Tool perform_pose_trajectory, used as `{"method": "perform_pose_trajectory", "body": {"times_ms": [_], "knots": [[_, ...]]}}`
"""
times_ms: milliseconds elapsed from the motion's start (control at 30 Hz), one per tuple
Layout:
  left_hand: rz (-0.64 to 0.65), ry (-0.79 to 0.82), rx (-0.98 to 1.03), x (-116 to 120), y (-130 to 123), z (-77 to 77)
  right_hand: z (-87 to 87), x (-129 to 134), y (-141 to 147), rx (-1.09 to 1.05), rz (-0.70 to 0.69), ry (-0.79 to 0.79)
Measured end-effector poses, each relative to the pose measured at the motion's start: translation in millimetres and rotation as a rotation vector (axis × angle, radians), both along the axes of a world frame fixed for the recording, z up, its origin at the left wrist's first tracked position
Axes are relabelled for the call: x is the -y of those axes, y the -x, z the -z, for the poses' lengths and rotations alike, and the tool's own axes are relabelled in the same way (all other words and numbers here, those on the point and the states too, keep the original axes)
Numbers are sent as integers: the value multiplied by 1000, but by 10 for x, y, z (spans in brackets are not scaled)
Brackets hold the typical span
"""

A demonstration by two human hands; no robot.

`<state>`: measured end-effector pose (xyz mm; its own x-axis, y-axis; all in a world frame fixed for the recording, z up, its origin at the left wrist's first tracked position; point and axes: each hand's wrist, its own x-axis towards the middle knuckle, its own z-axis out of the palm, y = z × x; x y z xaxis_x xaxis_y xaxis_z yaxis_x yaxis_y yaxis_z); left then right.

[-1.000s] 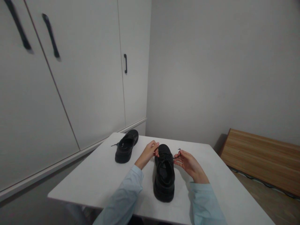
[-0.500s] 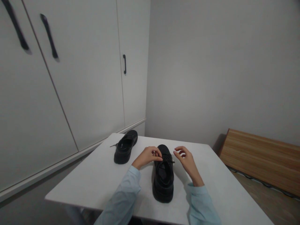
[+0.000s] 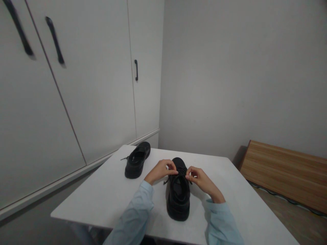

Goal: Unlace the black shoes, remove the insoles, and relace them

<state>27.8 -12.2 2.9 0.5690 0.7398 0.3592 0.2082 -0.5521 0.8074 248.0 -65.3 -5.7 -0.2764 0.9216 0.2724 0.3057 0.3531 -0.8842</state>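
A black lace-up shoe [image 3: 178, 204] stands on the white table with its heel toward me and its toe pointing away. My left hand [image 3: 163, 169] pinches at the shoelace [image 3: 182, 171] from the left side of the laced opening. On the other side, my right hand [image 3: 200, 178] has thumb and forefinger closed on the lace at the right edge. Short lace ends hang down on both sides of the shoe. Farther left lies the other black shoe [image 3: 138, 160], angled, with a lace end sticking out to its left.
The white table [image 3: 102, 200] carries both shoes. White cabinets [image 3: 102, 85] with dark handles line the left side, close to the table's far left corner. A grey wall [image 3: 230, 85] rises behind. A wood-grain board [image 3: 283, 173] leans at the right, beyond the table edge.
My right hand has moved left and down to the shoe, and its fingers have closed on the lace. A lace end now shows below my left hand, which has hardly moved.
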Motion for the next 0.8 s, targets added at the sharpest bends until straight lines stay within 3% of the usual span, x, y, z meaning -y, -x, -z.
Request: {"method": "perform_pose_trajectory", "body": {"times_ms": [300, 467, 800], "knots": [[42, 39, -9, 24, -13, -36, -93, 120, -30, -47, -96, 280], [48, 54, 1, 25, -18, -41, -129, 172, -16, -114, -220, 321], [94, 110, -11, -2, -2, -7, -4, 33, 196, -229, -27, 183]]}}
